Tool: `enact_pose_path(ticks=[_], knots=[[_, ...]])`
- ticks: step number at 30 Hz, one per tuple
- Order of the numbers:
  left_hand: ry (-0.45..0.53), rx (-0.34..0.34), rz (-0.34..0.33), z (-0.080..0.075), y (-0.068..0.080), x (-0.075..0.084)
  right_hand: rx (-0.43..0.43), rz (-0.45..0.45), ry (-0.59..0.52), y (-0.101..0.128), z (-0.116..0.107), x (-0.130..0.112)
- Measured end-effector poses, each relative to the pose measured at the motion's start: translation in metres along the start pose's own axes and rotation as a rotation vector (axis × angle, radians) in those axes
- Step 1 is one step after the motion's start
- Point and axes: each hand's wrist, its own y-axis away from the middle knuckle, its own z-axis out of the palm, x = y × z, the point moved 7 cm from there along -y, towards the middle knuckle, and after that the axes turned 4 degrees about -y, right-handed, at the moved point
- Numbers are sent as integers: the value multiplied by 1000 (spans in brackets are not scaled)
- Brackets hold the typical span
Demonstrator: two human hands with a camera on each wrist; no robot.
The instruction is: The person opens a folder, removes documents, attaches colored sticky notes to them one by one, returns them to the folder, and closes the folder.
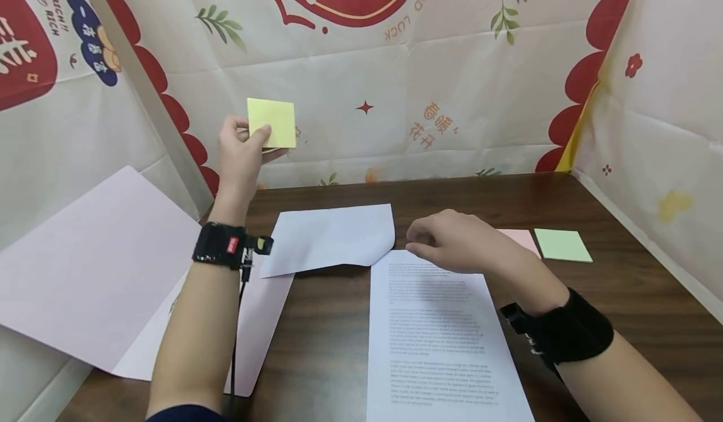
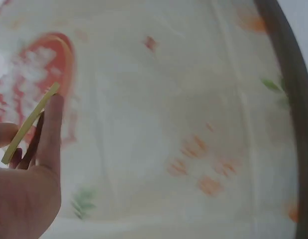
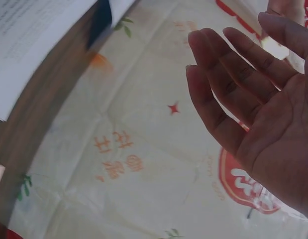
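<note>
Raised in front of the back cloth, my left hand [image 1: 243, 149] pinches a yellow sticky note pad [image 1: 277, 120], thumb on its front face. From the left wrist view the pad [image 2: 29, 124] appears edge-on as a thin block between thumb and fingers. My right hand [image 1: 452, 240] hovers around the top of a printed sheet [image 1: 435, 340] and holds nothing. Its fingers are loosely bent in the right wrist view, where the palm [image 3: 278, 139] shows bare. Just beyond the right hand lie a pink sticky note pad [image 1: 521, 240] and a green sticky note pad [image 1: 563, 245].
A white sheet [image 1: 333, 237] lies behind the printed page, one corner curling. To the left, an opened pale pink folder [image 1: 107, 271] leans against the side cloth [image 1: 152, 133], partly behind my left forearm. Patterned cloth [image 1: 361, 76] walls the wooden table [image 1: 333, 340] at the back and sides.
</note>
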Motion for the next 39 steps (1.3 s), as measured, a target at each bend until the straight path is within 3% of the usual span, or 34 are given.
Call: enact_pose_path(ticks=[6,8,13,18,23,26,31,39], knots=[[512,-318,-87,66,74,33,5,17,49,19,-13,-20],[579,-381,-86,84,99,39,5,16,79,28,-17,-27],[569,-438,6,121,139,48,69,20,131,52,-35,-39],[518,-535,54,145,162,46,257,-41,173,71,-57,-53],[485,-587,73,155,179,38,561,-280,256,78,-72,-77],[476,-607,59,161,186,34,672,-410,281,80,-73,-87],[457,-654,28,171,194,29,679,-496,339,79,-66,-91],[470,-663,-39,173,194,22,630,-490,335,76,-65,-87]])
